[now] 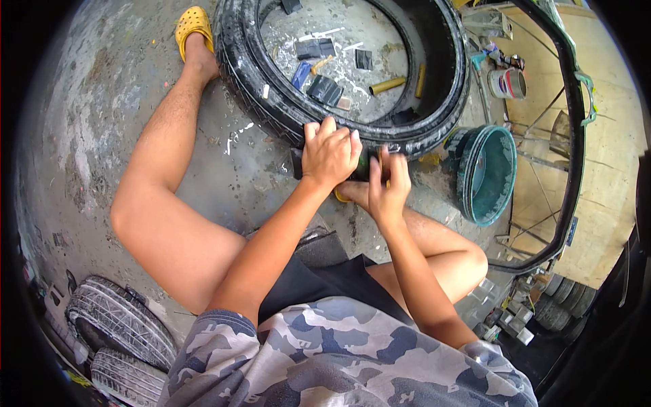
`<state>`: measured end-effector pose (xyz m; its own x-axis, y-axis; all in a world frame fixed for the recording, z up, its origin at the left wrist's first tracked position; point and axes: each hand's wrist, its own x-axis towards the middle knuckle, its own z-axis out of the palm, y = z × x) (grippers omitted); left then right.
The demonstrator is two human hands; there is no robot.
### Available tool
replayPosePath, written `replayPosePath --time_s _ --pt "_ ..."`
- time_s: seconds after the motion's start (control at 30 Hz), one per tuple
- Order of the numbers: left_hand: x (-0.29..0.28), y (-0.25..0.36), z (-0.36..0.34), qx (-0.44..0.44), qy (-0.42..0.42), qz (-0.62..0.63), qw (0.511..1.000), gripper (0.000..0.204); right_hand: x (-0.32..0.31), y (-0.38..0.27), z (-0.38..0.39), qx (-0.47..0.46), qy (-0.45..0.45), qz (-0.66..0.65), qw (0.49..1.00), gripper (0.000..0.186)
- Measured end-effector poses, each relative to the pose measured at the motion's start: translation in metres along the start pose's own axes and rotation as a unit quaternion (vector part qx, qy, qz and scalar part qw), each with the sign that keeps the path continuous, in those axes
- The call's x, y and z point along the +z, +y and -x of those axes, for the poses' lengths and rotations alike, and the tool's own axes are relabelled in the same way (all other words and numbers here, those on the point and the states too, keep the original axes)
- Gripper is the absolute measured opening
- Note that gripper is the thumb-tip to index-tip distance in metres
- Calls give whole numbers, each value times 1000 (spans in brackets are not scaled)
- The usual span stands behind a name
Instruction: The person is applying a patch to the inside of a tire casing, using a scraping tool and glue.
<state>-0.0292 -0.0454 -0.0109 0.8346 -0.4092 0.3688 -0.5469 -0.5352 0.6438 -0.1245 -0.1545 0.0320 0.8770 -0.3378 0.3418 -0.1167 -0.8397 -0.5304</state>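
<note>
I sit on a concrete floor with a black motorcycle tyre [271, 102] lying flat in front of me. My left hand [330, 152] presses down on a black rubber piece [297, 164] at the tyre's near edge. My right hand [386, 186] grips the same dark piece from the right side, close to my right foot in a yellow clog. What lies under the hands is mostly hidden. My left leg stretches out to a yellow clog [193, 26] beside the tyre.
Inside the tyre ring lie black rubber patches [324, 88], a yellow tube [387, 85] and scraps. A teal bucket [487, 175] stands at right, a tin can [510, 83] behind it, a bicycle rim [575, 136] beyond. Stacked tyres [119, 325] sit at lower left.
</note>
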Motion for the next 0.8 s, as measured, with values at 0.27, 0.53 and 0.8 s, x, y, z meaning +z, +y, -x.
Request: replayPosePath --time_s 0.27,0.53,0.8 --pt "1 1 3 4 -3 -3 1000 35 -8 -3 12 28 -25 -8 999 24" --pt "-1 -2 3 10 -9 -8 1000 35 -9 -5 15 44 -31 -13 998 24" --pt "-4 -1 3 4 8 9 1000 36 2 -19 -7 78 -10 -44 996 19"
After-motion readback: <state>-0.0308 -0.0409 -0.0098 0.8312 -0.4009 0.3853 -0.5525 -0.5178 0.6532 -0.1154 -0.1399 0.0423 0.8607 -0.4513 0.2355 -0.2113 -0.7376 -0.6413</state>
